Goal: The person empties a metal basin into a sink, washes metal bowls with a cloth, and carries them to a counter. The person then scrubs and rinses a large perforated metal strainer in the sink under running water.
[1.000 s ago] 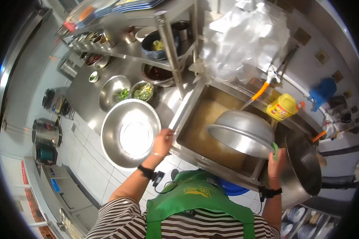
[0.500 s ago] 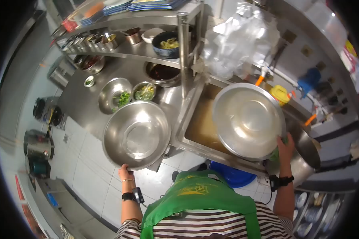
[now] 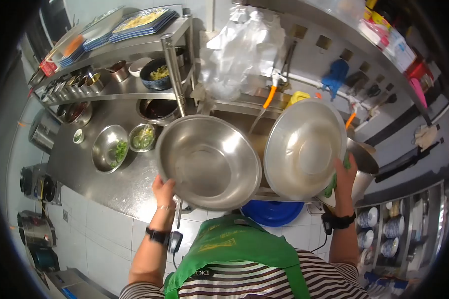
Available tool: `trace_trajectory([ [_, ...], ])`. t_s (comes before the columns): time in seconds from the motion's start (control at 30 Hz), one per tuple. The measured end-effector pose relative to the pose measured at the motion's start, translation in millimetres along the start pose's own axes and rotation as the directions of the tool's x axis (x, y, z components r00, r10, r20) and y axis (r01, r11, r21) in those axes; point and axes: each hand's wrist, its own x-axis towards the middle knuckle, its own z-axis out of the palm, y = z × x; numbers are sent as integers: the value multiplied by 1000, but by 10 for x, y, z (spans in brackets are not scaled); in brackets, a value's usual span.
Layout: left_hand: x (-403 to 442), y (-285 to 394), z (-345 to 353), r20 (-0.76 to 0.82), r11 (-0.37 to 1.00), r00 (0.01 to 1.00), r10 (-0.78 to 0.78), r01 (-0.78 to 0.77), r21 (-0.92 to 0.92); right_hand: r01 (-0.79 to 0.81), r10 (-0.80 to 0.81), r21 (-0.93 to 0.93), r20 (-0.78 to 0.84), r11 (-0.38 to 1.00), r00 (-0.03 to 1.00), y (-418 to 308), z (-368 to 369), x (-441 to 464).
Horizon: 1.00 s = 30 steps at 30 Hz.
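My left hand (image 3: pixel 163 190) is closed on the lower left rim of a wide steel basin (image 3: pixel 208 164), its inside facing me. My right hand (image 3: pixel 345 175) grips the right edge of a second metal basin (image 3: pixel 304 149), tilted steeply, with green leaves (image 3: pixel 330 185) between hand and rim. Both basins are held side by side over the front of the sink (image 3: pixel 229 106), hiding much of it. From an orange-tipped tap (image 3: pixel 270 96) water runs down behind them.
Left of the basins, a steel counter (image 3: pixel 75 164) bears a bowl of greens (image 3: pixel 105 160) and a smaller bowl (image 3: pixel 142 138). Above stands a shelf (image 3: pixel 119 94). A large pot (image 3: pixel 362 162) is at the right; a blue tub (image 3: pixel 273 213) sits on the floor.
My left hand took hold of the left basin and has carried it right, over the sink's edge. The right basin was lifted and turned up on its side. The view has swung right.
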Motion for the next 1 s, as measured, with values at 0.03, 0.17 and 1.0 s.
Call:
trace_trajectory([
  [0.03, 121, -42, 270, 27, 1000, 999, -22, 22, -1, 67, -70, -29, -125, 997, 990, -27, 9, -30],
  [0.17, 524, -384, 1226, 66, 997, 998, -12, 17, -71, 162, -193, -160, -196, 974, 962, -259, -53, -165],
  [1.0, 516, -896, 1349, 285, 884, 907, -310, 385, -264, 89, -184, -257, -375, 962, 908, -215, -580, -96],
])
